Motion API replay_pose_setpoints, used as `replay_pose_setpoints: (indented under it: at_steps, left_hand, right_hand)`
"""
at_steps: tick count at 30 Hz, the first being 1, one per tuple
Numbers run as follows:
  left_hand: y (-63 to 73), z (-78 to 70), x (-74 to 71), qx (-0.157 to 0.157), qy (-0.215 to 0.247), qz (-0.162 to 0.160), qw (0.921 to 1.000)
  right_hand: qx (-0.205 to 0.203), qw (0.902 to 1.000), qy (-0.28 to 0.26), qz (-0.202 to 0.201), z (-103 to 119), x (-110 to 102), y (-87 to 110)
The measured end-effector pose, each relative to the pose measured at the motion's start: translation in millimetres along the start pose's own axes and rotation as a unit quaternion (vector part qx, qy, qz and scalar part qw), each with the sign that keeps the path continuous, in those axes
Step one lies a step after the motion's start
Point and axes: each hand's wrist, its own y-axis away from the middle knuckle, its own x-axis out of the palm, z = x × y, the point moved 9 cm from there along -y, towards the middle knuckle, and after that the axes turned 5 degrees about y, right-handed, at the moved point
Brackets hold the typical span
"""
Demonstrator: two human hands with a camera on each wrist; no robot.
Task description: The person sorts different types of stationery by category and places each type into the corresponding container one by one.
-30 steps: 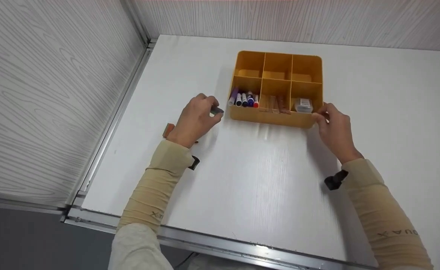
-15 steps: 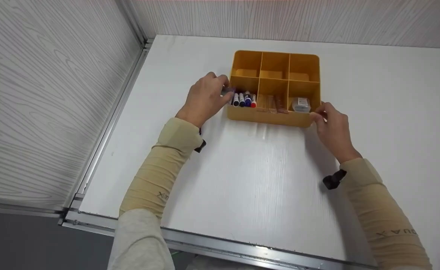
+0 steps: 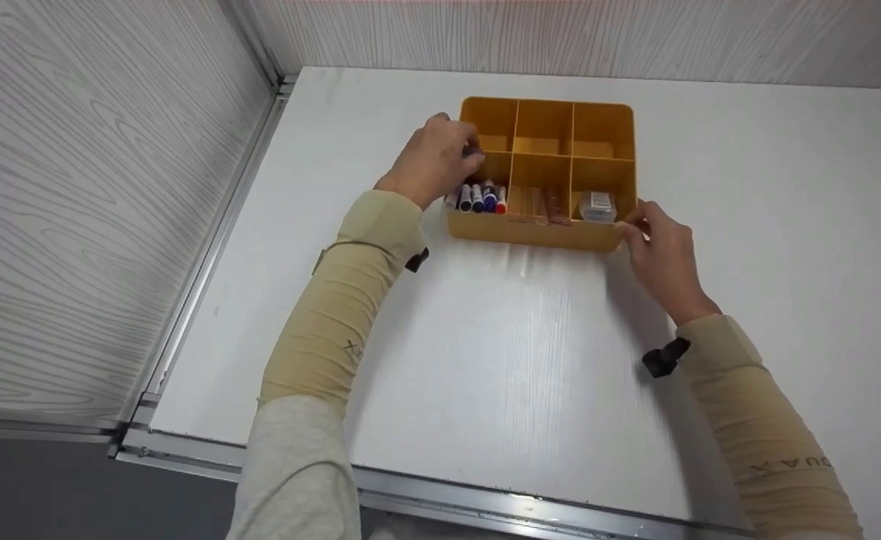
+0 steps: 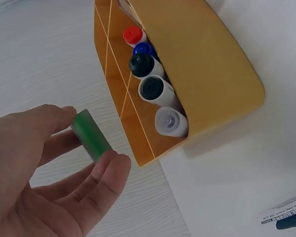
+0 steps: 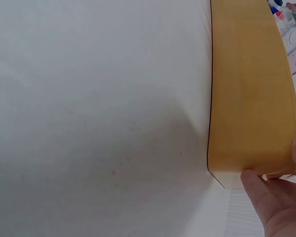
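Note:
My left hand (image 3: 440, 154) is over the left side of a yellow divided organizer box (image 3: 534, 235). In the left wrist view its thumb and fingers pinch a small green block (image 4: 91, 135) above the tray; the head view hides the block behind the fingers. Several capped markers (image 4: 160, 91) lie side by side in the front left compartment. My right hand (image 3: 664, 251) grips the box's front right corner, fingertips against the wall in the right wrist view. Beside that hand, a small clear plastic case (image 3: 598, 208) sits in the front right compartment.
Clear and reddish flat strips (image 3: 549, 206) lie in the front middle compartment. On the white table (image 3: 485, 360), a whiteboard marker (image 4: 288, 220) lies near the box in the left wrist view. Wood-grained panels (image 3: 88, 187) bound the table at left and back.
My left hand has carried the green block up and rightward, from beside the box to over its left compartments. The right hand keeps its grip on the corner.

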Motion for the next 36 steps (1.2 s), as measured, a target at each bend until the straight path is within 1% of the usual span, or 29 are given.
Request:
replay_pose_setpoints:
  at_steps: [2,5,11,17,20,23,25,30,33,36]
  left_hand:
    - [-6.4,-0.6,0.7,-0.004,-0.003,0.019,0.9998]
    - [-14.1,-2.7,1.4,-0.001,-0.013,0.036,0.9993]
    - [-22.6,-6.1,4.4,-0.008,-0.019,0.068,0.9975]
    - [-31.2,-8.1,5.7,-0.011,-0.033,0.059,0.9977]
    - [-35.9,-9.1,7.8,-0.010,-0.041,0.045,0.9981]
    - [-39.1,-11.4,14.0,-0.009,-0.049,0.042,0.9979]
    - [-40.6,-12.8,20.1,-0.012,-0.056,0.051,0.9970]
    - [-44.9,-10.6,36.4,-0.032,-0.060,0.086,0.9940]
    - [-45.6,-3.7,47.8,-0.056,-0.050,0.114,0.9907]
    - [-43.0,4.6,56.2,-0.074,-0.059,0.141,0.9856]
  right_hand:
    - [0.002,1.0000,0.001,0.005,0.6,0.4,1.4]
    - [0.004,1.0000,0.002,0.007,1.6,0.2,3.6]
    - [0.004,1.0000,-0.008,-0.001,4.7,-2.0,9.1]
    - [-0.029,0.9991,-0.008,-0.029,12.7,-7.2,13.7]
    - [-0.025,0.9993,-0.012,-0.024,13.7,-6.5,16.2]
    - [-0.014,0.9997,-0.015,-0.016,14.2,-5.1,19.4]
    - [-0.009,0.9998,-0.017,-0.012,14.9,-4.1,21.1]
    - [-0.001,0.9998,-0.020,-0.007,19.1,-3.7,24.1]
    - [0.000,0.9998,-0.020,-0.004,21.6,-3.7,26.3]
    - [0.000,0.9998,-0.020,0.002,23.8,-1.9,27.4]
